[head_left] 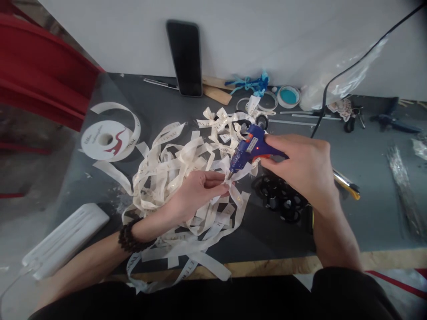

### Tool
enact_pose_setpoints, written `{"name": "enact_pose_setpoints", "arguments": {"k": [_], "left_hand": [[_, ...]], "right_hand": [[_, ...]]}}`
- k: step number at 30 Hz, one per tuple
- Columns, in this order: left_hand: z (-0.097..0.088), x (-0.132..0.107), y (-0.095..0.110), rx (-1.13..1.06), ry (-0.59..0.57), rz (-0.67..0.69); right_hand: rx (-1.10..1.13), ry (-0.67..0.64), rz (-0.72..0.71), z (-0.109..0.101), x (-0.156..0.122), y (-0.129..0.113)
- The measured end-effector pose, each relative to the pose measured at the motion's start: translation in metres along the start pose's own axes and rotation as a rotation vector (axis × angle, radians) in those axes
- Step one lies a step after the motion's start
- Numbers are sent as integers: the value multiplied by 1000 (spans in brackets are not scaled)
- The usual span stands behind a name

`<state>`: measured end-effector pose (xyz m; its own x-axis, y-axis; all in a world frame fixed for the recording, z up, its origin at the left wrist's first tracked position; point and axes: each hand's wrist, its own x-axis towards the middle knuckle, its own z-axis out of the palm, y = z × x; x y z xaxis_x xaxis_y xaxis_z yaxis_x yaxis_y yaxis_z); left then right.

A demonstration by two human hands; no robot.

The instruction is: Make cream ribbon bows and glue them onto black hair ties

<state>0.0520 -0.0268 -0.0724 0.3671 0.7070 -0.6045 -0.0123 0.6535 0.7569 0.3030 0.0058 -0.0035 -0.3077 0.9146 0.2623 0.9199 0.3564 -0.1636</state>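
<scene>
My right hand is closed round the handle of a blue glue gun, whose nozzle points down and left at a loop of cream ribbon. My left hand pinches that ribbon piece right at the nozzle tip, fingers pressed together. Under and around both hands lies a tangled heap of cream printed ribbon. A beaded black bracelet sits on my left wrist.
A ribbon spool lies at the left, a white flat case at the near left. A phone leans on the wall. A black plastic part, a yellow-tipped cutter, tape rolls, keys and a black cable are nearby.
</scene>
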Motion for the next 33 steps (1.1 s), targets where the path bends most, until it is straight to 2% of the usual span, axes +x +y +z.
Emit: {"name": "enact_pose_setpoints", "arguments": {"k": [8, 21, 29, 33], "left_hand": [[-1, -1, 1, 36, -23, -8], [-2, -2, 1, 112, 22, 29], [-4, 0, -2, 137, 21, 33], [-3, 0, 0, 165, -7, 23]], "right_hand": [[11, -14, -3, -2, -1, 0], [-6, 18, 23, -3, -3, -4], [15, 55, -28, -3, -4, -6], [-46, 160, -139, 3, -5, -5]]}}
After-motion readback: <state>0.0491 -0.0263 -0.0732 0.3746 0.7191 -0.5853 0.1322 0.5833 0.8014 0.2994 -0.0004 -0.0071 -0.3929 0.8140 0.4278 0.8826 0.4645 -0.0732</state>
